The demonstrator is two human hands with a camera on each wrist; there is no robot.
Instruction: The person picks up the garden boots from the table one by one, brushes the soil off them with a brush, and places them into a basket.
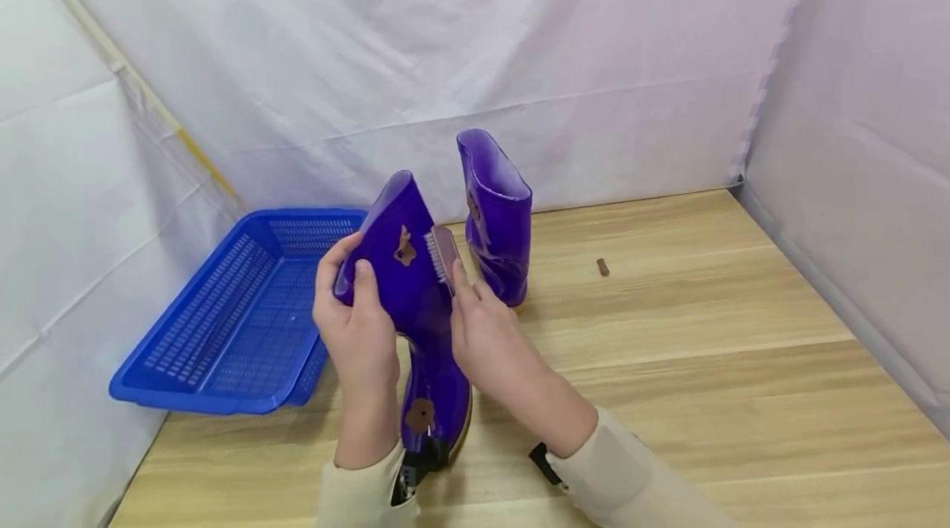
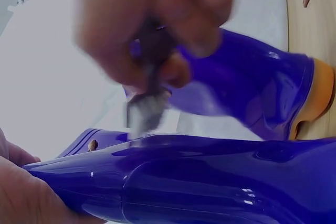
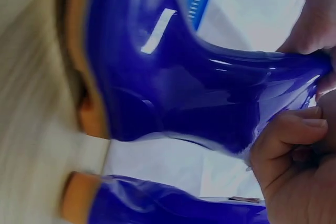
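Observation:
A purple rubber boot (image 1: pixel 401 293) stands tilted on the table, brown patches on its shaft and toe. My left hand (image 1: pixel 359 338) grips its upper shaft, thumb on the near side and fingers round the top edge. In my right hand (image 1: pixel 493 338) is a brush (image 1: pixel 445 252) with a brown back and pale bristles. The bristles touch the shaft's right edge, beside the upper brown patch (image 1: pixel 404 247). The left wrist view has the blurred brush over the glossy boot (image 2: pixel 184 177). In the right wrist view the held boot (image 3: pixel 173 87) hides the bristles.
A second purple boot (image 1: pixel 508 239) with a tan sole stands upright just behind. To the left is a blue perforated basket (image 1: pixel 200 404). One small brown piece (image 1: pixel 603 267) lies on the wooden table (image 1: pixel 690 396). White cloth (image 1: pixel 631 41) walls enclose the back and sides.

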